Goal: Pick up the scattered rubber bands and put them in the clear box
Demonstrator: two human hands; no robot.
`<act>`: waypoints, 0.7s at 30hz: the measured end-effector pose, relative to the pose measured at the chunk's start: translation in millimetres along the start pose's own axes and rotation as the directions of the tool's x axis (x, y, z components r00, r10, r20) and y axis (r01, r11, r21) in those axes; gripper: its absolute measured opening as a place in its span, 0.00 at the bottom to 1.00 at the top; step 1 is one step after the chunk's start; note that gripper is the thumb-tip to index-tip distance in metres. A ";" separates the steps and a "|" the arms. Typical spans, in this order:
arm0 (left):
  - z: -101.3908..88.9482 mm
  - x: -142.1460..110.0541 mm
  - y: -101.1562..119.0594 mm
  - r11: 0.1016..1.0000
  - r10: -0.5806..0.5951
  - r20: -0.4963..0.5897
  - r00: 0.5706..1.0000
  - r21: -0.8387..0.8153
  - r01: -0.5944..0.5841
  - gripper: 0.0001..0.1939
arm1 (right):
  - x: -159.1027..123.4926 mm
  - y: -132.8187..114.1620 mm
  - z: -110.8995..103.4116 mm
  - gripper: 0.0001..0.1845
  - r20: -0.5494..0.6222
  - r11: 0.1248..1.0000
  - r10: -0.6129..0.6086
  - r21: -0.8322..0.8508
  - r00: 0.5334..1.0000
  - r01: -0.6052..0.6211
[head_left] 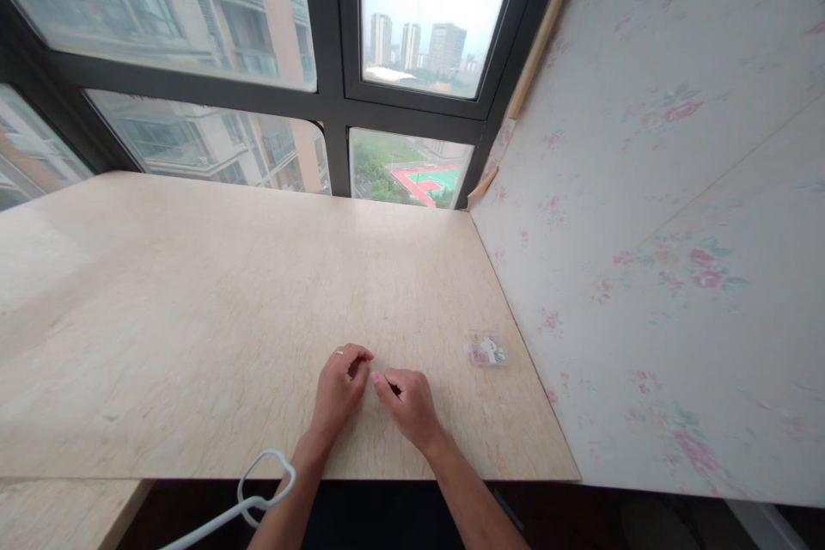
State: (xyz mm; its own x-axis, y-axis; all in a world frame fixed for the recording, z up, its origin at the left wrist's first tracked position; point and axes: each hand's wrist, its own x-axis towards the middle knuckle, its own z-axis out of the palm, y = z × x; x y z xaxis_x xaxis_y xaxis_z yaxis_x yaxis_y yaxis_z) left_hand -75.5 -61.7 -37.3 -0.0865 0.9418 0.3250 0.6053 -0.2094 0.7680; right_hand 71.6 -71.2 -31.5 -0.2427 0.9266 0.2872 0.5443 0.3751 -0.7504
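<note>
Both my hands rest on a beige marble-look tabletop (212, 309) near its front edge. My left hand (340, 387) has a ring on one finger and its fingers are curled in toward the thumb. My right hand (407, 402) lies close beside it, fingers pinched together at the tip. The fingertips of the two hands almost meet. What they pinch is too small to make out. A small clear plastic box (486, 350) with small pinkish and white contents lies on the tabletop to the right of my right hand.
A wall with floral wallpaper (663, 232) bounds the tabletop on the right. A dark-framed window (332, 116) runs along the far edge. A white looped cable (258, 494) hangs at the front edge, left of my left forearm.
</note>
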 end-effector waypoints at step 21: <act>0.1 1.2 1.5 1.000 -0.014 0.002 1.000 -0.007 0.014 0.09 | -0.2 -3.6 0.3 0.24 -0.016 0.999 -0.022 -0.047 1.000 0.021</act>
State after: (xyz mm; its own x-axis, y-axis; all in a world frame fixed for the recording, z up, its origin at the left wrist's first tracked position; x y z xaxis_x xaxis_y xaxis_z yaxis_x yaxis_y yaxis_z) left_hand -74.7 -60.8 -35.8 -0.0936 0.9450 0.3135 0.5984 -0.1983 0.7762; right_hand 69.4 -72.8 -29.0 -0.2417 0.9185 0.3129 0.5763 0.3953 -0.7153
